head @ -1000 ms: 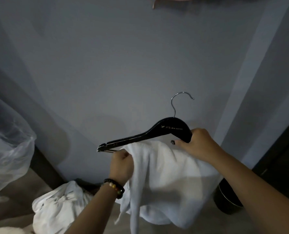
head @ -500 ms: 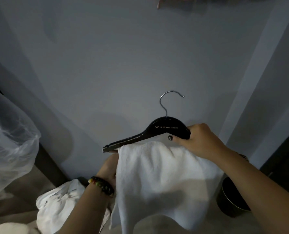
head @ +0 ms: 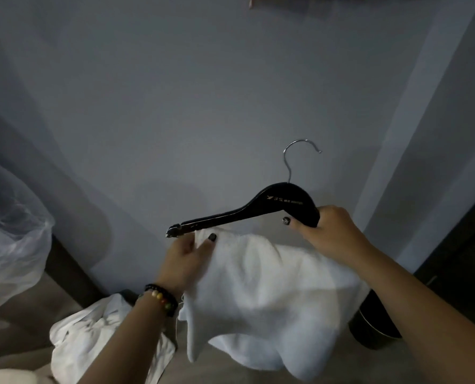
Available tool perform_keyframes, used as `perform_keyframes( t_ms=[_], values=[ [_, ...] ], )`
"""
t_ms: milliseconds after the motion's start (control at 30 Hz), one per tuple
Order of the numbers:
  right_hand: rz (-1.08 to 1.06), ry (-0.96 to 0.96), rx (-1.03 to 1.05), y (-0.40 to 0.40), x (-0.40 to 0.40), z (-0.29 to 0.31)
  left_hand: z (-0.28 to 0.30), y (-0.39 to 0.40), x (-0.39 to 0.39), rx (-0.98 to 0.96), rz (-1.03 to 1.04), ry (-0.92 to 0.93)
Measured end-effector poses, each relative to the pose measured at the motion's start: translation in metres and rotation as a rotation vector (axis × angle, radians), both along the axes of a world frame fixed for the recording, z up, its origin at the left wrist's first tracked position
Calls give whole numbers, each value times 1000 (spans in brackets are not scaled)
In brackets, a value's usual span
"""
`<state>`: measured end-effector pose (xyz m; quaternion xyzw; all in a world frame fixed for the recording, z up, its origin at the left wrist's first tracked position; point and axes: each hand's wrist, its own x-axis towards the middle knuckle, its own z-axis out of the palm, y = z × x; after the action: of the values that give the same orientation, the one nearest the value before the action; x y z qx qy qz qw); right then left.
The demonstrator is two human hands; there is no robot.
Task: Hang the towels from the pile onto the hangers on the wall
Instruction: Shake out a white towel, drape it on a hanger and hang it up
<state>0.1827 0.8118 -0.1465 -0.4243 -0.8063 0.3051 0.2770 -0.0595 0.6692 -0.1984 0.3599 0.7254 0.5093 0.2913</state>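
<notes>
Right hand (head: 331,231) gripped black hanger (head: 261,210) as before | left hand (head: 188,254) had risen, now pinching white towel (head: 267,284) edge beside hanger's tip

Right hand (head: 332,234) grips the black hanger (head: 258,212) at its right arm. Left hand (head: 188,256) pinches the white towel (head: 272,286) draped beneath it, before the grey wall (head: 175,106).

Above your black wooden hanger (head: 247,214) the grey wall (head: 175,106) is open; below, a crumpled white towel pile (head: 92,333) and what looks like a dark round bin (head: 375,322) crowd the floor.
</notes>
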Motion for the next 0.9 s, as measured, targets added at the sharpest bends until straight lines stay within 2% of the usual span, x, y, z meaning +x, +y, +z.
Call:
perform_keyframes(
  t_ms=[100,167,233,333,500,633,733,800,900],
  values=[
    [-29,4,52,5,5,8,-3,-4,-4,66,-24,19],
    [-30,-13,91,6,3,10,-5,-6,4,87,46,222],
    [-77,-15,121,9,1,12,-8,-6,12,163,160,301],
    [-146,4,133,15,0,17,-5,-8,7,249,195,239],
    [-98,60,100,11,-16,29,7,-1,-38,117,106,249],
    [-28,65,103,5,-39,53,0,-8,-54,58,99,79],
    [11,26,138,4,-57,76,-1,-13,-49,116,73,-41],
    [66,-5,152,2,-69,91,9,-2,-51,190,144,-92],
    [98,-16,167,5,-82,115,29,17,-60,221,260,14]
  ],
)
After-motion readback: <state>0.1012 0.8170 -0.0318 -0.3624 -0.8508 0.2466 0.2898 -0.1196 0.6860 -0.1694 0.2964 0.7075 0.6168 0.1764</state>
